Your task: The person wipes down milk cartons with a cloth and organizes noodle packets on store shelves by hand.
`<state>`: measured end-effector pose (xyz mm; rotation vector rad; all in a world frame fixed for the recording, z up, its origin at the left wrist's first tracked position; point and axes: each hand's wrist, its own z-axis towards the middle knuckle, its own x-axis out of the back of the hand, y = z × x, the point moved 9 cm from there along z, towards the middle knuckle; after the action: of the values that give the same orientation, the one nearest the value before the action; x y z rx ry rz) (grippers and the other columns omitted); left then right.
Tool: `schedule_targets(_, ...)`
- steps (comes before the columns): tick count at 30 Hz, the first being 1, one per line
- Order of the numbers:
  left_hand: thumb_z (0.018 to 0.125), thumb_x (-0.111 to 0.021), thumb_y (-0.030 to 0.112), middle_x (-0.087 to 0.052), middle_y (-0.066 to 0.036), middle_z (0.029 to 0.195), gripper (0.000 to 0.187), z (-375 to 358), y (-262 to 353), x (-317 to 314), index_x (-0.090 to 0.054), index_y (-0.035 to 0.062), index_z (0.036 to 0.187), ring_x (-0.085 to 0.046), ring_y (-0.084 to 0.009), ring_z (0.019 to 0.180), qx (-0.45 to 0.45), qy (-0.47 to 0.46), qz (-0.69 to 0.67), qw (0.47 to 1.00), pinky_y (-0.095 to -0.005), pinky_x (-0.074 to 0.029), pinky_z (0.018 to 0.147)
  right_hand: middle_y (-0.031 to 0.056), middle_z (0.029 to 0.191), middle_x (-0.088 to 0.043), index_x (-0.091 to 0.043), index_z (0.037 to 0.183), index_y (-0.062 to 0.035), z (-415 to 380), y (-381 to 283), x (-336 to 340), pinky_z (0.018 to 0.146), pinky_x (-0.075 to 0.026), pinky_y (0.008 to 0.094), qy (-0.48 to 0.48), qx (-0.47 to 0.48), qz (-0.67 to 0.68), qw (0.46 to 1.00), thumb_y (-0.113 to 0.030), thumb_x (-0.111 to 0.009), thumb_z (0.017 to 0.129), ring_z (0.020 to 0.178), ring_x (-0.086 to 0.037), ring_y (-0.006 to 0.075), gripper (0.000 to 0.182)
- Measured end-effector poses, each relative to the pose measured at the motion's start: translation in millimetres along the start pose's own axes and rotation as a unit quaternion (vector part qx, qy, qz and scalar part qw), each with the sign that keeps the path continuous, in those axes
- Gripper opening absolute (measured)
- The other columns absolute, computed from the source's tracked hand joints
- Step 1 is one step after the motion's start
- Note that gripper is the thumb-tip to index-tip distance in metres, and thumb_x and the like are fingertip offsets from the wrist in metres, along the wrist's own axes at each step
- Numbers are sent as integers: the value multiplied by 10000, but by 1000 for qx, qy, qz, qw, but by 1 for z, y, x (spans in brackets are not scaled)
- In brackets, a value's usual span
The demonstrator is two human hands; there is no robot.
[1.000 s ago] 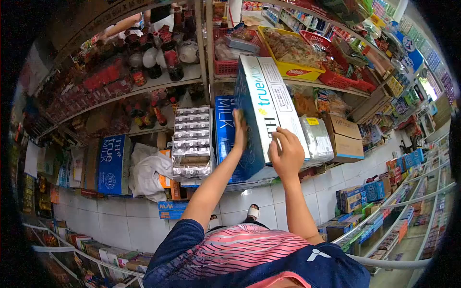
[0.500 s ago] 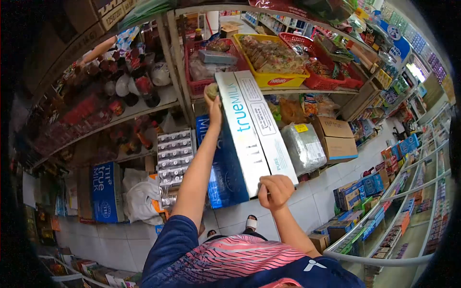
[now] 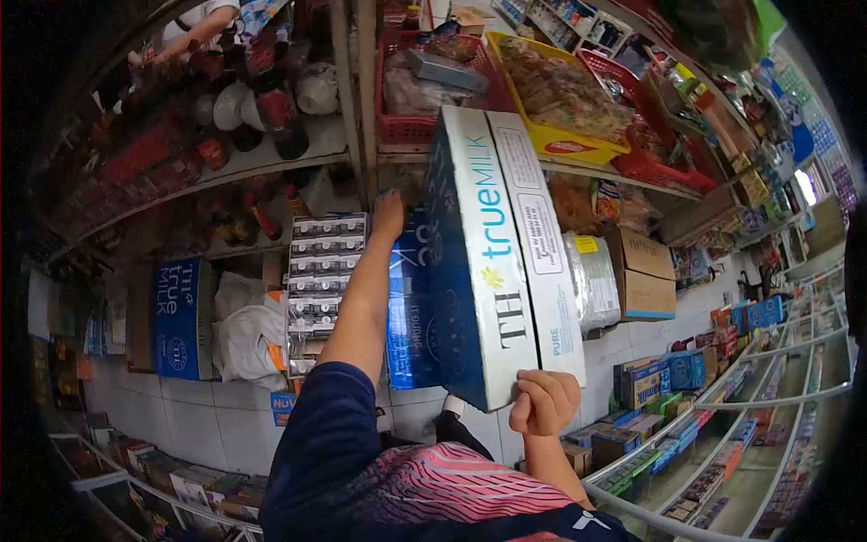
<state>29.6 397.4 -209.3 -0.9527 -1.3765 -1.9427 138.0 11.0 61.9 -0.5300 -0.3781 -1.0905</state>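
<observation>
A large TH true MILK carton (image 3: 501, 271), white on top with blue sides, stands tilted in front of me. My right hand (image 3: 545, 401) has its fingers curled over the carton's near corner. My left hand (image 3: 388, 215) is beside the carton's far left side, at the top edge of a second, blue carton (image 3: 411, 307); its fingertips are hard to make out. Left of the blue carton is a stack of small packs with silver tops (image 3: 323, 280).
Red (image 3: 411, 128) and yellow (image 3: 578, 144) baskets of packets stand on the shelf ahead. Bottles (image 3: 280, 117) fill the left shelf. A brown box (image 3: 646, 271) and a wrapped pack (image 3: 591, 285) lie right of the carton. Part of another person (image 3: 203, 27) shows at the upper left.
My left hand has let go of the white-topped carton's far end and moved down to the blue carton. The white-topped carton now sits further right and nearer in view, with my right hand still on it.
</observation>
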Motion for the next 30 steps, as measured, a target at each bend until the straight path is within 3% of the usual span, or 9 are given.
schedule_targets(9,794,-428,112,-515,-203,1093,305,-6,20,21,-527,41,1074,-441,-366,1073,-42,26,13,999,-410,-378,890,93,628,-593,-549,652,-26,-1,-5,-5,524,-400,306,7,19,-28,999,-108,-488,705,534,-537,224,115)
schedule_targets(11,763,-453,107,-502,-197,1120,325,-36,57,47,-531,58,1074,-450,-366,1053,-150,17,34,988,-425,-384,858,93,622,-590,-547,652,-25,-2,-4,-4,521,-399,309,24,15,-25,999,-108,-486,709,525,-532,223,117)
schedule_targets(12,736,-471,91,-501,-188,1112,339,-26,21,-2,-535,72,1069,-458,-358,1016,-80,26,-1,996,-447,-386,822,93,617,-586,-546,656,-22,0,-5,-4,519,-398,310,26,16,-27,999,-108,-485,707,523,-531,222,117)
schedule_targets(18,736,-462,73,-514,-184,1033,339,-132,65,41,-531,59,1067,-465,-359,944,-138,89,-105,981,-463,-366,829,97,608,-565,-539,642,-17,4,-8,0,488,-384,305,75,27,-9,997,-37,-512,627,509,-514,235,37)
schedule_targets(21,769,-429,66,-510,-204,1024,311,-185,66,14,-533,37,1062,-452,-388,936,-166,-11,-48,985,-460,-354,822,100,607,-553,-553,661,-14,0,-4,0,498,-396,324,81,15,-11,997,-20,-525,627,521,-516,253,45)
schedule_targets(23,753,-427,50,-520,-198,1008,314,-222,63,-1,-540,16,1044,-453,-387,927,-74,-108,-90,987,-463,-357,795,100,616,-552,-552,661,-19,3,-7,3,505,-398,326,81,5,3,997,-21,-535,649,537,-519,254,21)
schedule_targets(25,731,-441,46,-529,-183,988,327,-274,64,-5,-543,2,1039,-461,-368,926,-123,-17,-70,990,-456,-364,786,100,624,-555,-549,659,-21,2,-5,3,510,-397,327,81,-18,12,996,-25,-544,667,548,-520,251,10)
schedule_targets(29,728,-449,41,-543,-165,997,338,-351,99,36,-546,-1,1049,-478,-336,976,-197,-15,-48,979,-418,-374,839,89,631,-562,-550,645,-33,3,-9,7,509,-394,324,65,-6,51,997,-29,-549,665,565,-527,236,20)
schedule_targets(30,723,-473,34,-552,-163,1006,325,-359,93,33,-559,5,1035,-488,-321,991,-125,-89,-116,981,-391,-376,856,81,634,-567,-559,648,-40,3,-8,8,517,-402,316,44,-19,91,995,-31,-550,658,577,-533,231,17)
